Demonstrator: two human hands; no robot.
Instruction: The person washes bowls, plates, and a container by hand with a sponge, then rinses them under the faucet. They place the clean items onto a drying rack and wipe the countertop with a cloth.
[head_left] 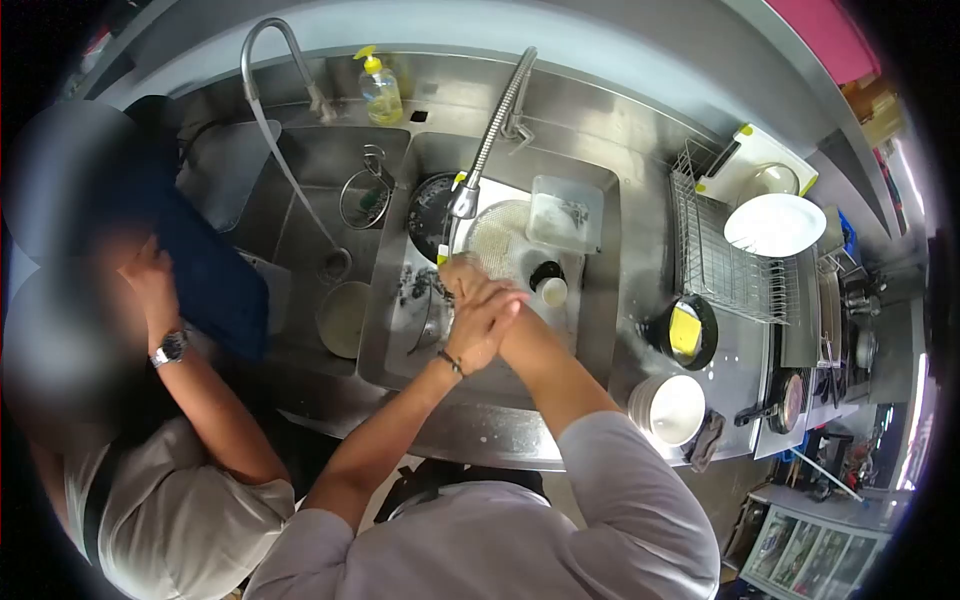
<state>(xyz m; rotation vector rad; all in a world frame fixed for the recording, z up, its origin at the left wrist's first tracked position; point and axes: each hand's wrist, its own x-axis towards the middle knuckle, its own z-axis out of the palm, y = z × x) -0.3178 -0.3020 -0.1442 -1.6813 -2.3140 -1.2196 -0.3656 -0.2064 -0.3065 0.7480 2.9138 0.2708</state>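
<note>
My left hand [483, 325], with a dark band at its wrist, lies across my right hand [462, 278], its fingers wrapped over the back of it near the wrist. The fingers of my right hand point down and are mostly hidden. Both hands are over the right sink basin [376, 340], below a hanging spray tap [464, 201]. In the basin are a clear plastic container [565, 215], a round mesh strainer [497, 232], a black pan [432, 212] and a small white cup [551, 292].
A co-worker's forearm [215, 405] is at the left, beside the left basin [290, 215]. Rightward stand a wire rack [735, 265] with a white plate [775, 225], a black bowl with a yellow sponge [685, 330], and stacked white bowls [675, 410]. A soap bottle [381, 95] stands behind.
</note>
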